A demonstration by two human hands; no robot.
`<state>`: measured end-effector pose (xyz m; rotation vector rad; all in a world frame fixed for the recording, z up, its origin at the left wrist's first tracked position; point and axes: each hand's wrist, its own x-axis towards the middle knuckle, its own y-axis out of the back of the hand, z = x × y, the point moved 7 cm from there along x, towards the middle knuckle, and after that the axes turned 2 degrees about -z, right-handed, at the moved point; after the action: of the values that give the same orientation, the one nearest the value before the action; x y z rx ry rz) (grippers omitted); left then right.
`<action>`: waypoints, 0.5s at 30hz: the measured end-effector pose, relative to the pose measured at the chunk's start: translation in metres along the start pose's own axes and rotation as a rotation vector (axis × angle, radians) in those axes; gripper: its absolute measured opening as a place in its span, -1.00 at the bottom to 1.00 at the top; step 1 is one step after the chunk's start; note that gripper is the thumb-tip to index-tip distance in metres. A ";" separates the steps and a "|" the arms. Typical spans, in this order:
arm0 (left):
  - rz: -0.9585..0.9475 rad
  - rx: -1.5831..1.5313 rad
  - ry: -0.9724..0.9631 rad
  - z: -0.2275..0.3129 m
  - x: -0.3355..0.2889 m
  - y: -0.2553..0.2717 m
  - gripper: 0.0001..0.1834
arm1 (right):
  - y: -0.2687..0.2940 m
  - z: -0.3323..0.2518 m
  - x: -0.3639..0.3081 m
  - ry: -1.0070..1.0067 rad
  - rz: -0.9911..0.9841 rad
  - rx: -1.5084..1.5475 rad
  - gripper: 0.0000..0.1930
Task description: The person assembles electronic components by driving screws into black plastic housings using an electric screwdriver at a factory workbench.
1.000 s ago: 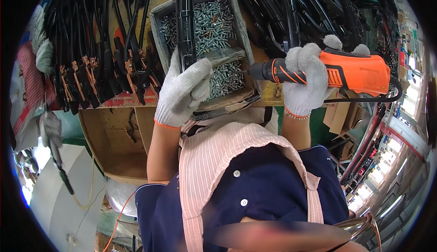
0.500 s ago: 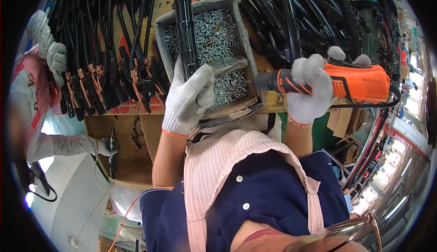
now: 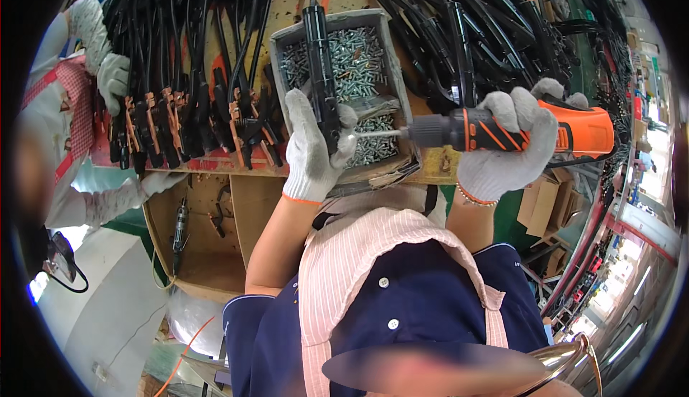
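At the far left, a co-worker's gloved hand (image 3: 113, 82) is at the edge of a row of black cables with copper-coloured clamp parts (image 3: 172, 120); its grip cannot be determined. Below the tabletop, an open cardboard box (image 3: 215, 264) contains a slim tool (image 3: 179, 228), lying lengthwise toward the wearer.

At centre, the wearer's left hand (image 3: 313, 154), gloved, is closed around the lower end of a black handle (image 3: 320, 59), thumb on the left side, fingers on the right. The handle is above a grey tray of screws (image 3: 359, 63). Its long axis runs away from the wearer, far end leaning slightly left, with a cable leaving that end.

To the right, the gloved right hand (image 3: 513, 142) is wrapped around an orange and black power screwdriver (image 3: 583, 130). The driver's axis lies crosswise, its bit (image 3: 384, 133) pointing left to the left hand's fingers; contact with the handle cannot be confirmed. More black cables (image 3: 495, 31) lie beyond.
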<state>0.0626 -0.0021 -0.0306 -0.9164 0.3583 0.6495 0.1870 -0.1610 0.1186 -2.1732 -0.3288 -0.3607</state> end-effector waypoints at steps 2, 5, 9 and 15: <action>-0.056 0.006 -0.010 0.001 0.001 0.001 -0.26 | -0.014 0.011 -0.005 0.007 -0.073 -0.027 -0.49; -0.059 0.001 -0.007 0.001 -0.002 -0.001 -0.23 | -0.022 0.017 -0.010 -0.022 -0.114 -0.028 -0.46; -0.087 -0.022 -0.010 0.001 0.000 -0.001 -0.23 | -0.008 0.022 -0.012 -0.043 -0.091 -0.053 -0.28; -0.056 -0.002 0.031 0.000 -0.002 -0.002 -0.24 | -0.017 0.022 -0.020 -0.031 -0.089 -0.130 -0.22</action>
<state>0.0625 -0.0032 -0.0286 -0.9362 0.3585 0.5844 0.1651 -0.1358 0.1108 -2.2983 -0.4307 -0.4084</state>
